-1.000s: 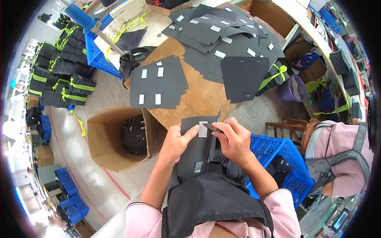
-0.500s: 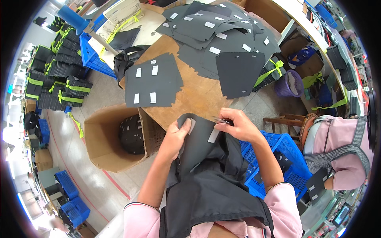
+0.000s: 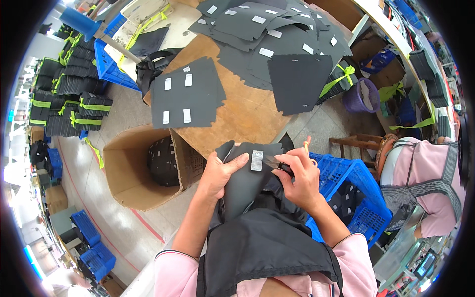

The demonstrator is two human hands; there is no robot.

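Above my lap, my left hand (image 3: 220,174) grips a dark grey fabric piece (image 3: 240,185) at its left side, thumb on top. A pale rectangular patch (image 3: 257,161) sits on the piece near its far edge. My right hand (image 3: 303,175) is closed round a pair of small thread snips (image 3: 272,162), their blades pointing left at the patch's right edge. A yellow ring-shaped part shows by the right fingers. Whether the blades touch the patch or a thread is too small to tell. Folds of the piece hang down against my black apron (image 3: 272,237).
A wooden board (image 3: 237,116) ahead bears a patched grey stack (image 3: 198,84), a bigger heap (image 3: 247,24) and a plain black piece (image 3: 299,81). A cardboard box (image 3: 123,183) stands left, a blue crate (image 3: 363,198) right. A person in pink (image 3: 425,183) is at far right.
The fabric piece has been shifted and turned, so a patch now faces up between my hands. The snips have come to that patch's right edge. The whole view has tilted slightly.
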